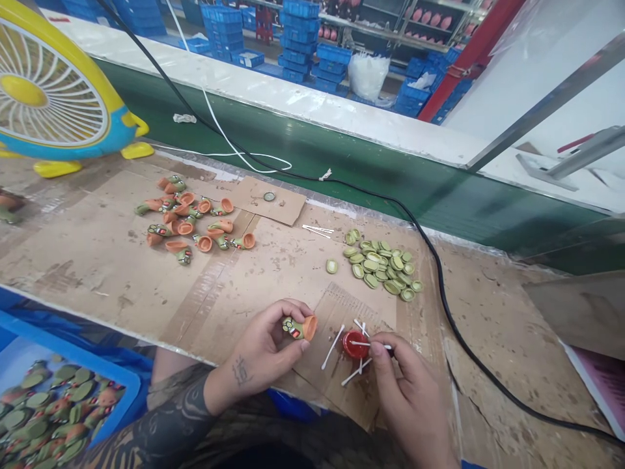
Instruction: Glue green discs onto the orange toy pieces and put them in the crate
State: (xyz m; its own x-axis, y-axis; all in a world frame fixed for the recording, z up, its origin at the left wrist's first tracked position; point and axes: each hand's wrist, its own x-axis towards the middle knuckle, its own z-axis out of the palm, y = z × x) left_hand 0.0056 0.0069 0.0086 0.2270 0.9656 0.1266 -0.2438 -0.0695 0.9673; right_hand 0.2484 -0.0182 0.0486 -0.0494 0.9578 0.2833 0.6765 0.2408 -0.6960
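Note:
My left hand (271, 345) is closed round a small green and orange figurine (295, 327), its hollow orange end facing right. Between thumb and fingers of my right hand (407, 384) is a cotton swab (367, 344), its tip over a small jar of red liquid (352, 343). Several loose swabs (333, 347) lie around the jar on a piece of cardboard. Beyond my right hand sits a pile of green oval pieces (381, 264). More figurines (188, 218) lie in a loose group at the back left.
A yellow and blue fan (58, 98) stands at the far left. A black cable (442, 286) runs across the bench and down its right side. At the lower left, a blue bin (127, 391) holds many finished-looking pieces. A cardboard piece (286, 207) carries a bottle cap (269, 196).

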